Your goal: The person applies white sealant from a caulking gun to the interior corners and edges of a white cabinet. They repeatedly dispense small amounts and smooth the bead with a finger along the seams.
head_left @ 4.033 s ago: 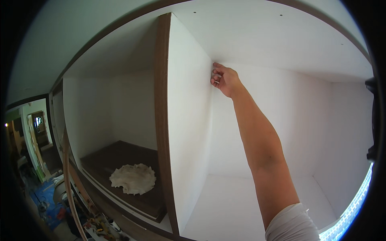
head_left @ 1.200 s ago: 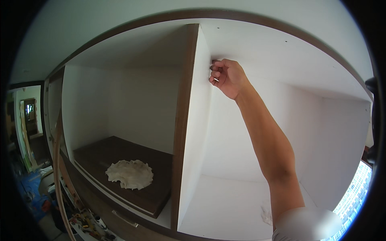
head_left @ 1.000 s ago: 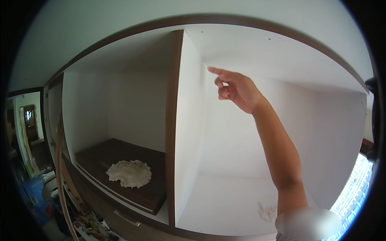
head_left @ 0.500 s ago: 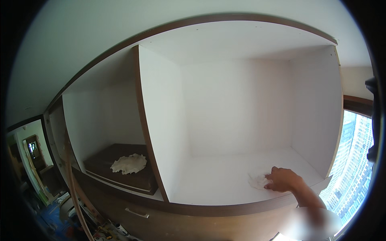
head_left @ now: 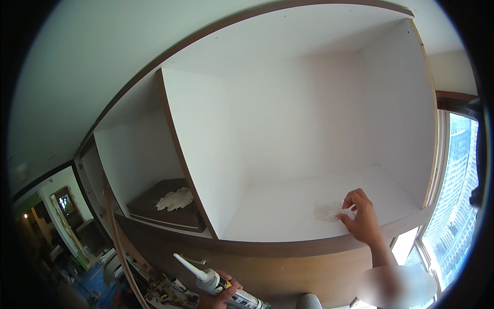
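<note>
The person in front of me has the left hand point(head_left: 220, 299) wrapped around a sealant tube point(head_left: 220, 285), down at six o'clock, its long axis running from four to ten, white nozzle point(head_left: 189, 267) aimed at ten. At four o'clock the right hand point(head_left: 363, 215) has its grip pinching a crumpled whitish wad point(head_left: 333, 210) on the cabinet floor point(head_left: 272, 216), loose part spreading toward nine.

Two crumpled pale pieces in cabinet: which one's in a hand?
The piece in the right compartment, pinched by the right hand; the other piece lies untouched on the dark panel in the left compartment.
</note>
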`<state>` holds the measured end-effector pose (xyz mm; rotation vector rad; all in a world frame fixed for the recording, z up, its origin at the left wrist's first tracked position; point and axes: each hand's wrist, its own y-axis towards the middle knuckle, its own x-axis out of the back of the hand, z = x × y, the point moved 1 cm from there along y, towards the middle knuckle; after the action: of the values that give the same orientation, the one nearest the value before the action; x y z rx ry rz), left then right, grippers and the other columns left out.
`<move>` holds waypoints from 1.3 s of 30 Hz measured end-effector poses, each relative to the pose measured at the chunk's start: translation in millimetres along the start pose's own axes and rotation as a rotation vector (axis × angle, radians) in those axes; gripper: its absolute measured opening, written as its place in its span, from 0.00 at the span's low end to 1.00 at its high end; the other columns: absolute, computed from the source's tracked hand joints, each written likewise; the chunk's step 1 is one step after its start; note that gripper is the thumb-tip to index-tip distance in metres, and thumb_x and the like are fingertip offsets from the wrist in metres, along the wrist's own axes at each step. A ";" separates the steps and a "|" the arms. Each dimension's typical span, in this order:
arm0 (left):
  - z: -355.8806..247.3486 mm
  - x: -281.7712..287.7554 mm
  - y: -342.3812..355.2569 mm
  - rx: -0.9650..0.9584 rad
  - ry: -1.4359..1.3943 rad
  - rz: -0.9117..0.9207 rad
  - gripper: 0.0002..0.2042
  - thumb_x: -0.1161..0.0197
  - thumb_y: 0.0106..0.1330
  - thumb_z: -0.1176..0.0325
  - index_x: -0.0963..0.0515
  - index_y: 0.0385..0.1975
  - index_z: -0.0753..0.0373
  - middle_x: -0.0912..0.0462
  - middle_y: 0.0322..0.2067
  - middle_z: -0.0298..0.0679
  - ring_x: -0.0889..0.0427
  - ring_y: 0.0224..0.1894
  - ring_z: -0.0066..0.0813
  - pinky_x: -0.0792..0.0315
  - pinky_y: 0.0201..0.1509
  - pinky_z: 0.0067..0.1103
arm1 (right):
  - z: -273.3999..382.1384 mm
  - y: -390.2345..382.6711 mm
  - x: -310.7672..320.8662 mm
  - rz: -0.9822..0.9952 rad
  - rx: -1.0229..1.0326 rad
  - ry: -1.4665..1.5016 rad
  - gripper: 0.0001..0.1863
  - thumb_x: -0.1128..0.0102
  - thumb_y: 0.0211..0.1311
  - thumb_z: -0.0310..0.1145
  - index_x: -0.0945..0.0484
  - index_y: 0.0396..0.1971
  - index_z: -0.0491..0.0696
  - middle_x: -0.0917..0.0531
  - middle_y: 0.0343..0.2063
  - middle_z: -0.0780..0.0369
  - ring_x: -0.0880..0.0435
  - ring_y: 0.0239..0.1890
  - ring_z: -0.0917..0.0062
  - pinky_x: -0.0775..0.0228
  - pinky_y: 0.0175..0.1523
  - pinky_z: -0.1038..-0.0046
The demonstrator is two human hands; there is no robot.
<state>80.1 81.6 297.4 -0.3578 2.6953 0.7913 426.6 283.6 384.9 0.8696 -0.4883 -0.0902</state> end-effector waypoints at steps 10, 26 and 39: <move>-17.5 -73.9 40.1 -0.116 -0.001 0.108 0.15 0.26 0.66 0.75 0.24 0.48 0.62 0.14 0.36 0.38 0.12 0.42 0.31 0.17 0.60 0.44 | -31.3 -231.3 -148.2 1.317 -0.048 0.467 0.32 0.28 0.69 0.40 0.26 0.68 0.42 0.17 0.62 0.52 0.17 0.61 0.62 0.22 0.63 0.63; -9.1 -111.1 28.3 -0.145 -0.126 0.081 0.23 0.24 0.64 0.77 0.27 0.56 0.61 0.15 0.43 0.42 0.13 0.48 0.31 0.16 0.59 0.36 | -51.1 -308.8 -212.1 0.567 -0.887 1.868 0.22 0.32 0.65 0.59 0.26 0.35 0.55 0.27 0.34 0.65 0.29 0.42 0.68 0.36 0.52 0.59; -4.2 -90.7 39.2 -0.081 -0.355 -0.156 0.16 0.28 0.68 0.74 0.25 0.52 0.59 0.18 0.38 0.37 0.16 0.42 0.32 0.19 0.55 0.36 | -32.0 -298.9 -193.9 0.483 -0.951 1.717 0.28 0.27 0.61 0.63 0.30 0.32 0.55 0.32 0.29 0.68 0.33 0.34 0.73 0.37 0.45 0.66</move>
<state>150.2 124.8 352.2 -0.3985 2.2823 0.8318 304.7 165.0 70.2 -0.3089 0.9401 0.7726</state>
